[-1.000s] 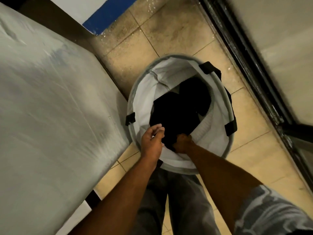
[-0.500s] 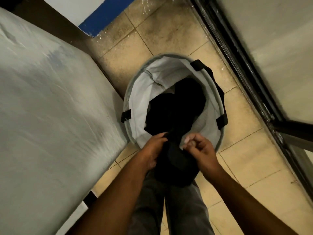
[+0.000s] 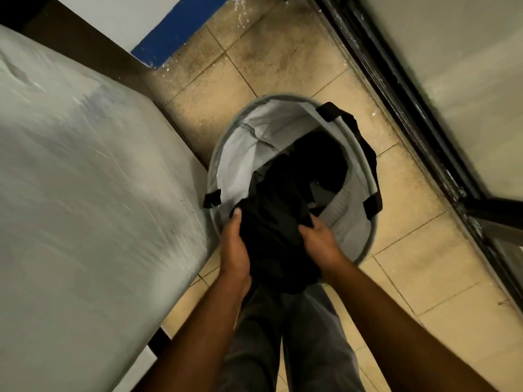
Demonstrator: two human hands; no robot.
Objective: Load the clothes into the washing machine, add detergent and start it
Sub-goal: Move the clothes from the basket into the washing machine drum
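2 hands lift a bundle of black clothes (image 3: 271, 236) at the near rim of the round grey laundry basket (image 3: 365, 241); the left hand (image 3: 235, 250) grips the bundle's left side, thumb laid along the cloth, and the right hand (image 3: 319, 239) has its fingers curled into the cloth on the bundle's right side; the bundle hangs between them, its lower end over the person's grey trousers (image 3: 305, 335), its upper part trailing back into the basket; more dark clothing (image 3: 325, 162) lies deep in the basket, with a pale ribbed piece (image 3: 339, 206) at its right inner wall; 3 black strap ends show on the rim; the basket stands on a beige tiled floor (image 3: 283, 60), just right of a large pale grey surface (image 3: 85, 193); a black door frame (image 3: 410, 108) runs well to the basket's right.
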